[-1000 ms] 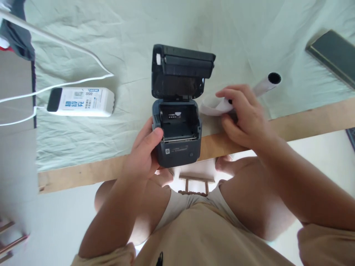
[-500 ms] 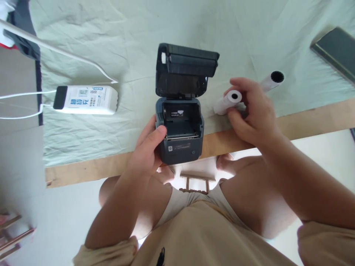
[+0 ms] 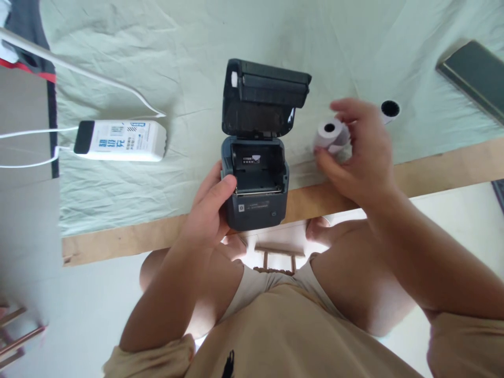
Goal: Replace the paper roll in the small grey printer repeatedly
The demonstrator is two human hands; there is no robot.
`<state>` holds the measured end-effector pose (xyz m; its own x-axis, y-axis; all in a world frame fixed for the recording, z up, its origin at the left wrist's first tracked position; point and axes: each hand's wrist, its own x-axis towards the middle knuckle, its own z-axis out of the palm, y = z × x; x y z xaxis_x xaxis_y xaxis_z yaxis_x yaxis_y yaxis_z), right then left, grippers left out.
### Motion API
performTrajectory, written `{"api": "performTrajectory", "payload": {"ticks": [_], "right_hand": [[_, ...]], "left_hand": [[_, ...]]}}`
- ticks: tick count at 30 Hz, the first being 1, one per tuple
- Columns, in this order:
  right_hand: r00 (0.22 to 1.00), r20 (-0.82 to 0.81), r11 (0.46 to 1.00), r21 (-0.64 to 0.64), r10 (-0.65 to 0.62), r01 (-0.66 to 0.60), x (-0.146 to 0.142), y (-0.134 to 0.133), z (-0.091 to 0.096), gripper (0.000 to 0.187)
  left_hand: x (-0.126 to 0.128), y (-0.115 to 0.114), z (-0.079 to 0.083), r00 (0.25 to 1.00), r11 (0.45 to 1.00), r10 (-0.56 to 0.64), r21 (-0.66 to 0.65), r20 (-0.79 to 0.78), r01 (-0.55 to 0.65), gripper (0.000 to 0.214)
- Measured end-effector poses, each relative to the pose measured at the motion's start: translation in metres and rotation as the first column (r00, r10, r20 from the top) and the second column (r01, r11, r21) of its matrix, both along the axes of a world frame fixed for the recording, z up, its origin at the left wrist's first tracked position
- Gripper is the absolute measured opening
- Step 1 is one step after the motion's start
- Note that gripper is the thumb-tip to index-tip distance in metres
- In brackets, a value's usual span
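Note:
My left hand [image 3: 208,210] is closed around the left side of a small dark label printer [image 3: 258,212], thumb on its front edge. The printer's lid [image 3: 260,97] stands raised, and its paper bay [image 3: 258,181] holds no roll. To the right, my right hand [image 3: 358,152] is curled about a white paper roll [image 3: 326,134], thumb at its lower edge and index finger apart from it. A loose flap of paper shows on the roll's right side; motion blurs the fingers. Just beyond that hand stands another roll [image 3: 390,109] with a wide dark core, partly hidden.
A white power bank [image 3: 122,140] with cables lies on the left of the pale green cloth [image 3: 189,63]. At the far right is a dark flat box [image 3: 476,79]. A wooden table edge [image 3: 126,239] runs along the front, above my legs.
My right hand has shifted slightly, and the roll in it has turned more upright, with a paper flap now showing. The left hand and printer have stayed nearly still.

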<state>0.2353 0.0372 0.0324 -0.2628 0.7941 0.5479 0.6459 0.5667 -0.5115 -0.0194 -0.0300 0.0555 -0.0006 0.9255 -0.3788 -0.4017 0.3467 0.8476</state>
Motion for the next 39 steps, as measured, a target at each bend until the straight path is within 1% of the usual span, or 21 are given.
{"api": "performTrajectory", "payload": {"ticks": [1,3,5,7,9,10,13,16,19,21,23,24,25,27,28,29,31,33,35,37,39], "right_hand": [[0.997,-0.070,1.000,0.007,0.017,-0.016,-0.004,-0.004,0.006,0.056],[0.983,-0.169,0.997,0.030,0.073,-0.069,-0.017,-0.013,0.019,0.050],[0.973,-0.165,0.987,0.065,0.158,-0.149,-0.033,-0.021,0.030,0.039],[0.971,-0.101,0.971,0.124,0.217,-0.204,-0.048,-0.024,0.035,0.028],[0.974,-0.017,0.956,0.193,0.226,-0.219,-0.059,-0.021,0.033,0.024],[0.975,0.024,0.954,0.203,0.219,-0.220,-0.062,-0.018,0.030,0.023],[0.972,0.104,0.960,0.166,0.211,-0.226,-0.066,-0.013,0.022,0.017],[0.973,0.055,0.954,0.192,0.225,-0.232,-0.068,-0.016,0.021,0.018],[0.957,-0.008,0.936,0.211,0.289,-0.281,-0.068,-0.025,0.020,0.016],[0.944,0.006,0.927,0.185,0.331,-0.326,-0.066,-0.029,0.018,0.011],[0.921,-0.012,0.908,0.169,0.390,-0.383,-0.062,-0.031,0.017,0.006],[0.918,-0.046,0.909,0.166,0.395,-0.382,-0.060,-0.030,0.016,0.008],[0.923,-0.093,0.920,0.167,0.373,-0.355,-0.058,-0.029,0.017,0.013],[0.948,-0.178,0.961,0.137,0.264,-0.242,-0.056,-0.025,0.017,0.029],[0.960,-0.196,0.978,0.092,0.201,-0.186,-0.055,-0.023,0.018,0.038],[0.966,-0.199,0.987,0.035,0.162,-0.158,-0.054,-0.021,0.018,0.046],[0.958,-0.223,0.979,-0.059,0.177,-0.195,-0.053,-0.017,0.016,0.055],[0.929,-0.307,0.966,-0.085,0.208,-0.244,-0.051,-0.015,0.013,0.051],[0.902,-0.381,0.967,-0.068,0.201,-0.244,-0.048,-0.016,0.010,0.042],[0.901,-0.387,0.965,-0.091,0.193,-0.246,-0.046,-0.018,0.006,0.036],[0.906,-0.354,0.945,-0.140,0.232,-0.297,-0.044,-0.020,0.003,0.036]], "left_hand": [[0.000,0.000,0.000,1.000,1.000,-0.003,-0.003,-0.007,0.003,0.049],[0.001,0.000,-0.001,1.000,1.000,-0.008,0.008,-0.017,0.008,0.049],[0.002,0.000,-0.002,1.000,0.999,-0.001,0.035,-0.024,0.002,0.046],[0.003,0.000,-0.004,0.999,0.998,0.026,0.064,-0.038,-0.023,0.042],[0.003,0.000,-0.005,0.997,0.995,0.046,0.086,-0.060,-0.041,0.043],[0.003,0.000,-0.006,0.996,0.995,0.048,0.096,-0.069,-0.041,0.045],[0.003,-0.001,-0.005,0.997,0.995,0.041,0.096,-0.064,-0.035,0.045],[0.004,-0.001,-0.004,0.998,0.995,0.058,0.085,-0.015,-0.056,0.034],[0.003,0.000,-0.005,0.998,0.992,0.029,0.120,0.051,-0.035,0.039],[0.001,-0.001,-0.006,0.999,0.991,0.007,0.134,0.040,-0.012,0.044],[-0.002,-0.002,-0.006,0.999,0.993,-0.007,0.121,-0.032,0.011,0.052],[-0.003,-0.003,-0.006,0.998,0.993,-0.014,0.113,-0.069,0.021,0.058],[-0.004,-0.005,-0.006,0.995,0.993,-0.023,0.111,-0.095,0.033,0.063],[-0.006,-0.006,-0.005,0.992,0.991,-0.051,0.119,-0.116,0.065,0.071],[-0.007,-0.007,-0.005,0.990,0.989,-0.064,0.125,-0.124,0.079,0.076],[-0.008,-0.007,-0.005,0.988,0.987,-0.079,0.127,-0.135,0.096,0.079],[-0.009,-0.007,-0.005,0.982,0.986,-0.093,0.124,-0.163,0.114,0.084],[-0.009,-0.006,-0.004,0.980,0.987,-0.083,0.122,-0.183,0.106,0.085],[-0.009,-0.006,-0.004,0.981,0.989,-0.068,0.116,-0.179,0.090,0.085],[-0.009,-0.007,-0.002,0.985,0.991,-0.062,0.107,-0.159,0.079,0.086],[-0.007,-0.008,0.000,0.990,0.991,-0.067,0.107,-0.123,0.081,0.086]]}}
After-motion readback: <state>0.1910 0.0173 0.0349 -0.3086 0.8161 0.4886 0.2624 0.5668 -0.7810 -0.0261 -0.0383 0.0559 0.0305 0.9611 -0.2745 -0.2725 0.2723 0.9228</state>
